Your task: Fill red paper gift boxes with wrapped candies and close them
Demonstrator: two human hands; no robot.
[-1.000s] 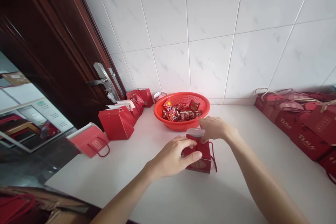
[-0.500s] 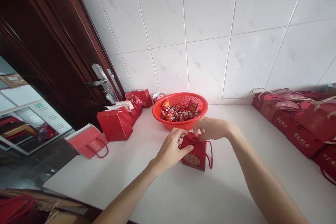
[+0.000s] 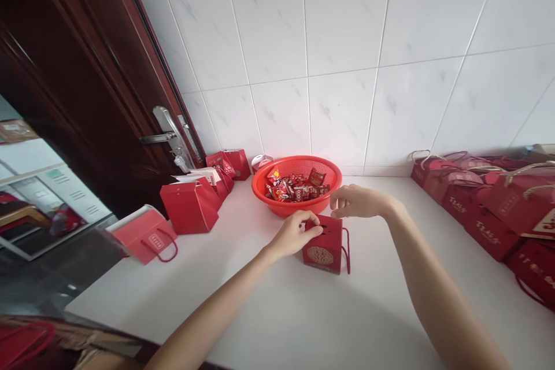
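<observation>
A small red box [image 3: 323, 251] with a round gold print and a dark red cord loop on its right side stands upright on the white table. My left hand [image 3: 295, 236] has thumb and fingers closed on the top flap of this box, near its slot. Just above the box's back right corner, my right hand [image 3: 358, 201] hovers with bent fingers and touches nothing visible. Behind the box is a red plastic basket [image 3: 284, 208] holding small red wrapped packets [image 3: 299, 188].
Red boxes [image 3: 188, 208] stand at the table's left, one pink-red box [image 3: 145, 234] lying near the edge. Many red boxes with cord handles [image 3: 485, 225] line the right side. A tiled wall [image 3: 342, 110] rises behind; a dark door [image 3: 87, 69] is at left.
My right hand has lifted off the box top and moved slightly right. My left hand's thumb and fingers have come together at the flap, which now sits flatter.
</observation>
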